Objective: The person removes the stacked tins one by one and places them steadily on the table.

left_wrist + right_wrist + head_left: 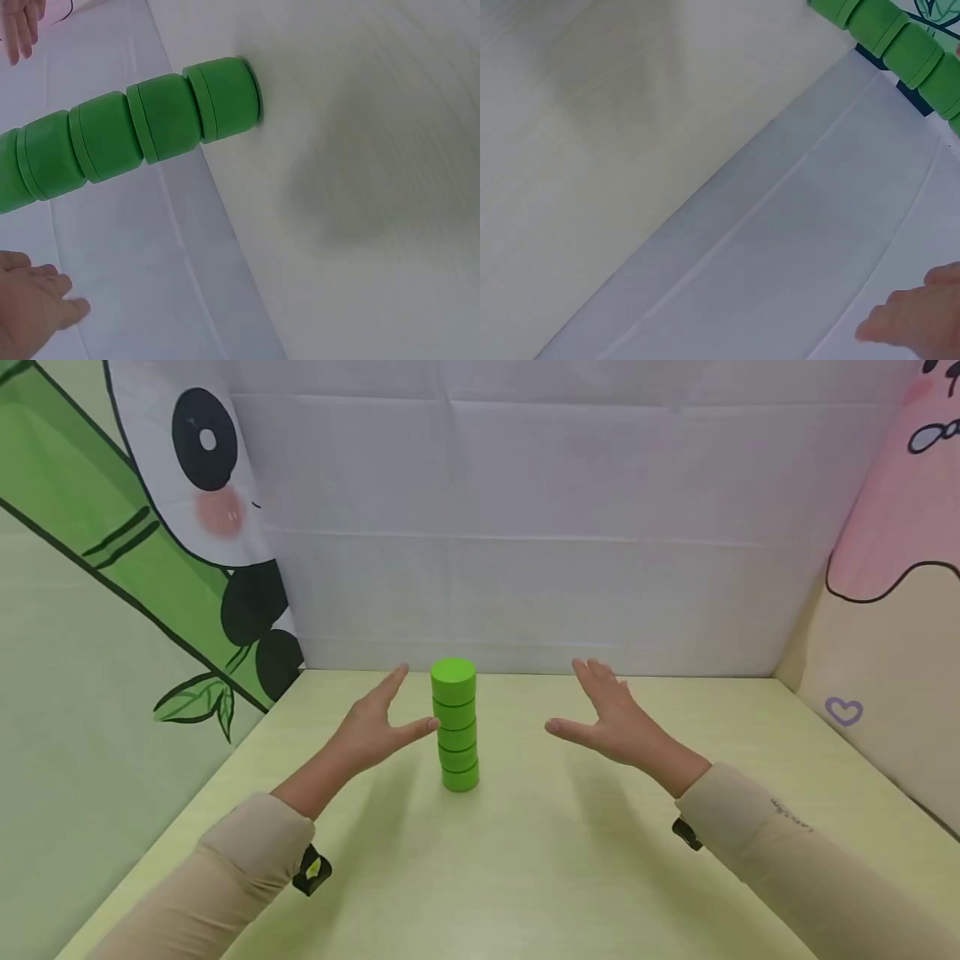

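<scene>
A stack of several round green blocks [456,727] stands upright on the table, its pieces slightly out of line with each other. To its left my left hand [369,727] is held up, fingers straight and thumb spread; the thumb tip overlaps the stack's edge in the head view. The left wrist view shows a gap between that hand [34,304] and the green column [120,135]. Farther off on the right side, my right hand [611,714] hovers above the table with straight fingers and thumb pointing toward the stack. Neither hand holds anything.
The pale table [510,877] ends at a white cloth backdrop [540,527]. A panda and bamboo picture [180,560] covers the left side panel, and a pink figure [885,527] is on the right one. Both wrists wear dark straps [311,870].
</scene>
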Demonstrator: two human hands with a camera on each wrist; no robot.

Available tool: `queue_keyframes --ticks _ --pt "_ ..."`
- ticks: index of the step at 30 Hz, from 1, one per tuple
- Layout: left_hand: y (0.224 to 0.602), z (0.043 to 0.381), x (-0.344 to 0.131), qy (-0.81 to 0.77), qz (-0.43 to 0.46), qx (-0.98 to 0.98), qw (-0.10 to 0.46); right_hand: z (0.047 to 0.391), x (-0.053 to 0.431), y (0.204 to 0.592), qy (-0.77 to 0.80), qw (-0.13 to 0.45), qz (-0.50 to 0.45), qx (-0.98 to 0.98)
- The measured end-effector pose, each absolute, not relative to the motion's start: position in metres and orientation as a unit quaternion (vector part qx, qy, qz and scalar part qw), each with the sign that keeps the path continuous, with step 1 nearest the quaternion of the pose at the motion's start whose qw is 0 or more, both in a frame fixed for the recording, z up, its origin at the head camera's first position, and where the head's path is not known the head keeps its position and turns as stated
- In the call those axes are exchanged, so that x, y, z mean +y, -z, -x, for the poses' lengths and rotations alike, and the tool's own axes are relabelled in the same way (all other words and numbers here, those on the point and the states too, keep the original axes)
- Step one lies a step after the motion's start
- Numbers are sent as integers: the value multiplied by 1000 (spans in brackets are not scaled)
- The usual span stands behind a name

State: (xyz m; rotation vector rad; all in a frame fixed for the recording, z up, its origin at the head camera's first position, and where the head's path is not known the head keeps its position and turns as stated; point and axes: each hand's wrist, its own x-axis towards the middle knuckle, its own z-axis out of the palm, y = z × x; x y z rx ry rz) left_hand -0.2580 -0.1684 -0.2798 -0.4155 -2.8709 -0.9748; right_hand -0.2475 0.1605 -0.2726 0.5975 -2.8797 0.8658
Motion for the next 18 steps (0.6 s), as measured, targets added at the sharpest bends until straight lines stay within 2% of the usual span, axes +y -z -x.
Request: queue_keyframes --ticks 9,18 --pt "298 263 -159 472 160 -864 73 254 124 277 -379 122 -223 -890" --pt "303 267 -150 559 162 -806 109 263 98 286 -443 167 -227 -851"
